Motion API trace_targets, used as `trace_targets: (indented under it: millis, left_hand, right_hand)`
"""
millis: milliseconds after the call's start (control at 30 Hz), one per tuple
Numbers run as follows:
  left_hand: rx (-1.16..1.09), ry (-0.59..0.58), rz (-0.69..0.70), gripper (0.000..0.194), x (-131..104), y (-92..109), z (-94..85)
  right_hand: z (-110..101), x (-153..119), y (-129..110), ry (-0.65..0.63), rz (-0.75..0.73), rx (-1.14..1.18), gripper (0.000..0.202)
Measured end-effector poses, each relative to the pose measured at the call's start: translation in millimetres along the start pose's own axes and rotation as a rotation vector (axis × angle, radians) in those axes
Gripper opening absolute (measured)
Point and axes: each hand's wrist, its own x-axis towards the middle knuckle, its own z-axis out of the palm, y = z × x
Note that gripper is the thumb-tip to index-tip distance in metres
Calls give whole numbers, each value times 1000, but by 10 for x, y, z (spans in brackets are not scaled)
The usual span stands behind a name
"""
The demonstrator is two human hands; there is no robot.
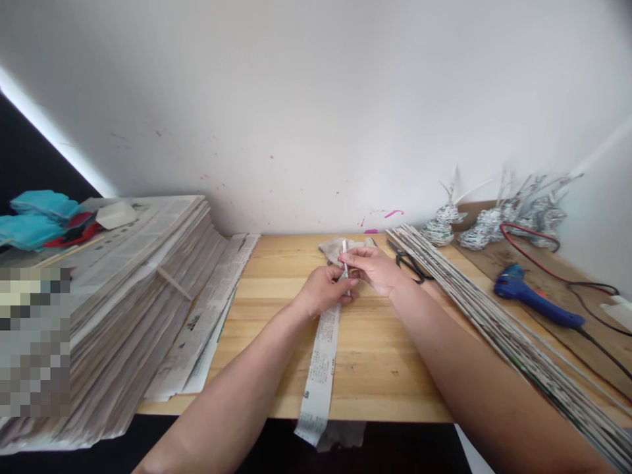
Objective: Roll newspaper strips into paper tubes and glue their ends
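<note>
Bare forearms (247,375) flanked the newspaper strip (320,375), which ran lengthwise from the table's (385,375) near edge. At the strip's far end, left hand (328,289) and right hand (370,268) pinched a slim paper roll (345,247), roughly in line with it; the left gripped nearer the strip, the right farther along.

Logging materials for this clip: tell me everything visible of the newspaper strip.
The newspaper strip is long, narrow and whitish, with dark print; it looks like thin paper. It stretches mostly flat along the wooden table, angled slightly left toward the wearer, its near end past the table edge. Its far end disappears at the left hand. The left hand and right hand pinch a slim white tube; whether the strip joins it is hidden.
</note>
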Motion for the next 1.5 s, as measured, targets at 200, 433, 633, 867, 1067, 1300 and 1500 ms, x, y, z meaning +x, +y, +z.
trace_targets:
  millis: [200,433,633,867,1067,1300,1500]
  left_hand:
    - [-40,-82,-24,37,-5,-30,-26]
    - [-6,-132,-31,27,-30,0,-19]
    - [-10,-112,-76,19,-28,-16,11]
    - [81,-135,-70,13,-50,-24,30]
    - [229,-62,12,26,-40,-41,57]
    - [108,-103,-81,28,-69,39,40]
    - [28,-164,-86,31,-66,46,8]
  right_hand:
    - [5,-27,-24,-23,5,18,33]
    - [-8,-5,-37,64,-47,-16,27]
    - [-20,34,-19,176,-97,-41,34]
    - [7,16,-23,179,-152,-70,38]
    - [94,-13,-45,316,-204,-57,41]
    - [4,-11,-75,175,-111,-14,42]
    - [-104,12,-67,7,-84,70,33]
